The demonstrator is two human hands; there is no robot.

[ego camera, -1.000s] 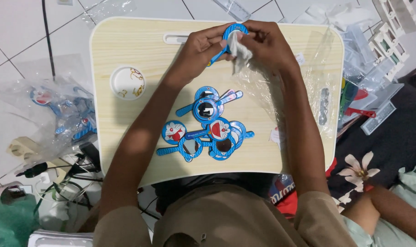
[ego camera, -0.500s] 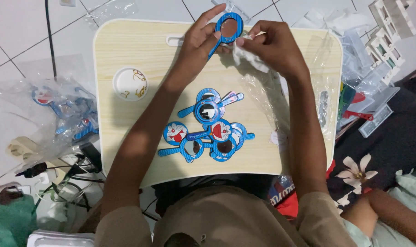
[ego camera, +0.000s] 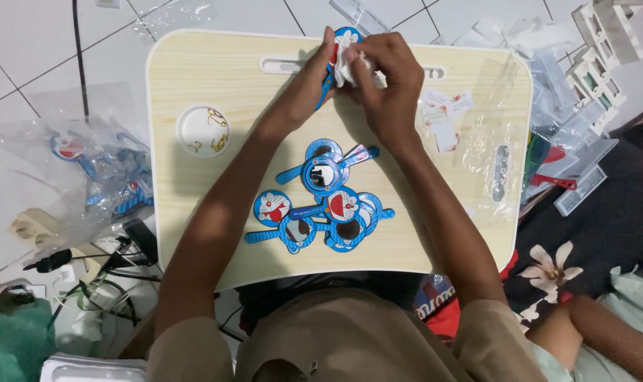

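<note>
Blue mirror [ego camera: 333, 60] pinched by left hand [ego camera: 308, 78] fingers; white cloth [ego camera: 347, 62] pinched by right hand [ego camera: 383, 81]; mirror pile [ego camera: 321, 201] at 6 o'clock on desk [ego camera: 194, 78].

A home, with work done sitting on the floor: a small wooden lap table [ego camera: 215, 85] stands on white floor tiles [ego camera: 31, 42], a power strip [ego camera: 31, 226] with cables beside it, plastic bags [ego camera: 88, 177] around, and flowered bedding [ego camera: 548, 269] nearby.

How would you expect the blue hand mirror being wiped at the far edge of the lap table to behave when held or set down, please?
The blue hand mirror, pinched in the left hand while the right hand presses a white cloth on it, looks thin and plastic: probably light and stiff. Its flat shape should lie still, not roll. Its glossy face may be slippery.
</note>
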